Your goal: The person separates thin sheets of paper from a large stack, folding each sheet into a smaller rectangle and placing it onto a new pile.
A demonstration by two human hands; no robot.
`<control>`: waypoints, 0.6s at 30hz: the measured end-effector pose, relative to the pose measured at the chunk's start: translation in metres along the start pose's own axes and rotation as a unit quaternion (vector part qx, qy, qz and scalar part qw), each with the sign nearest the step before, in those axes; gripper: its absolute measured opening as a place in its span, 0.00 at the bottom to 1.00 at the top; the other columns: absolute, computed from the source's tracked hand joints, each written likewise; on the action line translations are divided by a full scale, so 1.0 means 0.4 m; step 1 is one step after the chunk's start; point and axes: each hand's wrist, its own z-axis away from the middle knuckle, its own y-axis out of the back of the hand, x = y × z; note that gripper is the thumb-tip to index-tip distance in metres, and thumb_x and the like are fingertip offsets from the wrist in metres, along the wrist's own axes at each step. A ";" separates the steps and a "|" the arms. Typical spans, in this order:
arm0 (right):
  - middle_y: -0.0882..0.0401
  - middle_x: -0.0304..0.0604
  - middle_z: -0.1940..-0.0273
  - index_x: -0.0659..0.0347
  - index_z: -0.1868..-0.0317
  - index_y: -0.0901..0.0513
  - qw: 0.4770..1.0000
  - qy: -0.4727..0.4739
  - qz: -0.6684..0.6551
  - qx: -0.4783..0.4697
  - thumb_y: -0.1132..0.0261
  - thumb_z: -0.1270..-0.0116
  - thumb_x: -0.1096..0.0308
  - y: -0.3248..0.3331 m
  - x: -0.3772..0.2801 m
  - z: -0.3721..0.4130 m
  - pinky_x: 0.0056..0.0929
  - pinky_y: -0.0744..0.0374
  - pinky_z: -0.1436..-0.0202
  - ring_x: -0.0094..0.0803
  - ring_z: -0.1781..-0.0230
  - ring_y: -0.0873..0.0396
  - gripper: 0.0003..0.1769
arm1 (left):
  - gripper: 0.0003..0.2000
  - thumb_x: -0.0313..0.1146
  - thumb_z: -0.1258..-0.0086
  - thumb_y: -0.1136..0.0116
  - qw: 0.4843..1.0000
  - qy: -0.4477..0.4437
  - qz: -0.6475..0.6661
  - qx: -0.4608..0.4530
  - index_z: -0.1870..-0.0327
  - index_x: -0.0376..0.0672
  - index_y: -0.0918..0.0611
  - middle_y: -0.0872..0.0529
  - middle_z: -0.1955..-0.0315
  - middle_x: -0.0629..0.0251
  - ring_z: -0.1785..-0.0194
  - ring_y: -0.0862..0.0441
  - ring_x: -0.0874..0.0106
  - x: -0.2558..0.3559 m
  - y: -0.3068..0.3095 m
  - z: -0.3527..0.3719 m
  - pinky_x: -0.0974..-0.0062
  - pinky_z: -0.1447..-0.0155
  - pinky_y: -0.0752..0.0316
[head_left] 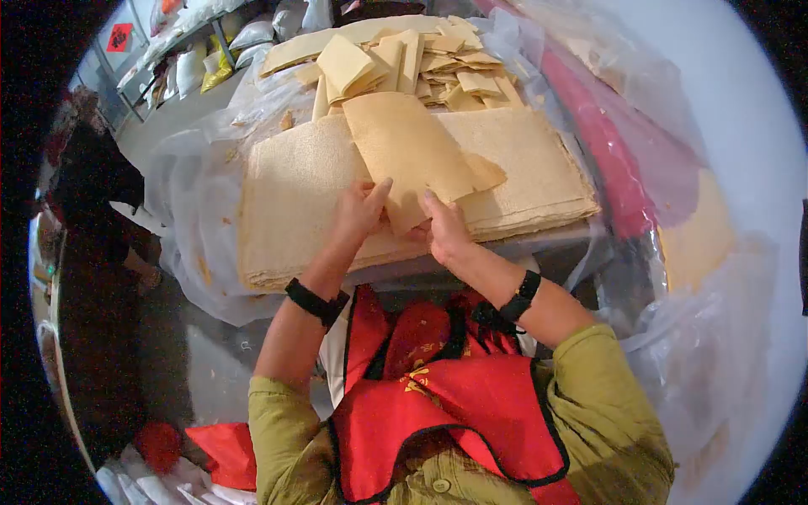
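A thin, tan, flexible sheet [408,139] with a torn flap on its right side is held up at a slant. My left hand [362,208] pinches its near left edge, thumb on top. My right hand [446,229] grips the near right edge, also with the thumb uppermost; some fingers of both hands are hidden beneath. Under the sheet lies a wide stack of larger pale sheets [295,181] with rough edges. Just beyond, folded tan pieces [345,66] sit in a loose pile.
Clear plastic film [198,202] drapes around the stack's left side. To the right runs a pink-red strip [602,143] under more plastic. Filled bags [192,69] stand by a rack at the back left. A person in dark clothing [97,168] is at the left.
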 end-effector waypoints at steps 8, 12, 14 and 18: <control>0.24 0.45 0.64 0.60 0.50 0.33 0.993 0.034 0.109 -0.004 0.45 0.36 0.57 0.104 -0.079 -0.026 0.31 0.20 0.72 0.35 0.69 0.21 0.20 | 0.23 0.50 0.40 0.46 0.998 0.010 -0.055 0.034 0.66 0.31 0.22 0.20 0.80 0.57 0.79 0.21 0.68 -0.034 0.025 -0.072 0.73 0.74 0.27; 0.22 0.49 0.65 0.70 0.61 0.26 0.973 0.095 0.174 0.116 0.43 0.42 0.47 0.142 0.061 -0.071 0.30 0.22 0.71 0.33 0.68 0.21 0.28 | 0.21 0.45 0.40 0.44 0.994 0.078 0.061 -0.053 0.71 0.29 0.22 0.20 0.80 0.57 0.80 0.22 0.69 0.058 -0.039 0.001 0.74 0.78 0.26; 0.22 0.49 0.64 0.70 0.61 0.26 0.981 0.039 0.161 0.098 0.43 0.42 0.47 0.141 0.066 -0.053 0.31 0.23 0.68 0.35 0.66 0.22 0.28 | 0.19 0.42 0.42 0.42 0.994 0.065 0.078 -0.043 0.71 0.29 0.23 0.21 0.80 0.57 0.81 0.22 0.69 0.009 -0.062 -0.033 0.72 0.79 0.26; 0.23 0.49 0.60 0.68 0.59 0.27 0.967 -0.106 0.194 -0.129 0.43 0.40 0.51 0.071 -0.132 0.155 0.34 0.23 0.62 0.38 0.60 0.23 0.24 | 0.15 0.37 0.44 0.39 0.992 0.082 0.088 -0.036 0.73 0.30 0.23 0.22 0.82 0.58 0.81 0.23 0.69 0.004 -0.067 -0.039 0.70 0.81 0.27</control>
